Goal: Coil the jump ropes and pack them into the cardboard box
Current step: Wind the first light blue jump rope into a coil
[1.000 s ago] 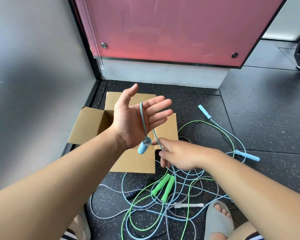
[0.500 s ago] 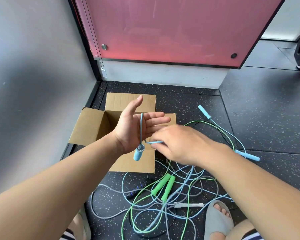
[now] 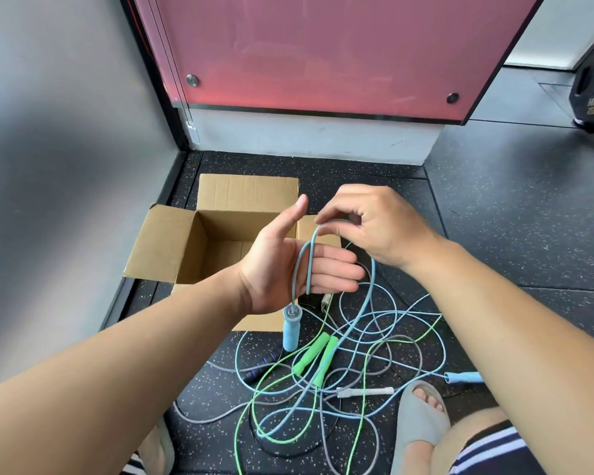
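My left hand (image 3: pixel 290 265) is flat, palm up, over the open cardboard box (image 3: pixel 172 248). A light blue jump rope (image 3: pixel 300 265) loops across its palm and fingers. That rope's blue handle (image 3: pixel 290 329) hangs below the wrist. My right hand (image 3: pixel 374 224) pinches the top of the blue rope loop just above the left fingers. From there the cord drops to a tangle of blue, green and grey ropes (image 3: pixel 357 354) on the floor. Two green handles (image 3: pixel 314 356) lie in the tangle.
A second blue handle (image 3: pixel 465 377), a white handle (image 3: pixel 366 391) and a dark handle (image 3: pixel 261 366) lie on the black speckled floor. My sandalled foot (image 3: pixel 420 411) sits at the right of the tangle. A grey wall is left, a red panel behind the box.
My right hand has risen from below the left palm to above its fingers, carrying the blue cord over the hand into a loop. The handle has dropped lower.
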